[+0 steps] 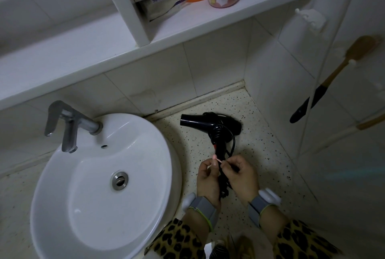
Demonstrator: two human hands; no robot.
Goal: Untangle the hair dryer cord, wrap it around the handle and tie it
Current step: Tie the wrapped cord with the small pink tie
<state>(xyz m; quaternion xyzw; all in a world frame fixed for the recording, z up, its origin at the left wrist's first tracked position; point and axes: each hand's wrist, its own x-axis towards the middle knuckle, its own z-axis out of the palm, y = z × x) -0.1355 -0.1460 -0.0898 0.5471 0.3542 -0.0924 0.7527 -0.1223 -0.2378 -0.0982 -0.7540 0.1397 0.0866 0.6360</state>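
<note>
A black hair dryer [210, 124] lies on a speckled countertop [256, 154] near its back corner, where the tiled walls meet, just right of a round white basin [100, 175]. Its barrel runs left to right, nozzle pointing left toward the basin; the handle [218, 144] extends toward the person, its long axis running from the back edge to the front. The black cord [231, 142] is coiled around the upper handle, with one loop bowing out to the right, and a bundle of cord continues down between the hands.

The left hand [208, 181] pinches one end of a thin pink tie [216, 159] between thumb and forefinger, the other fingers curled. The right hand [241, 177] is closed around the cord bundle at the foot of the handle, its fingertips meeting the tie. Both wrists wear grey bands below leopard-print sleeves [302, 240].

A steel faucet [66, 125] stands at the basin's back left. On the white shelf [187, 29] above sit a carton, an orange container and a printed cup. A wooden-handled brush [341, 71] hangs at the right wall.
</note>
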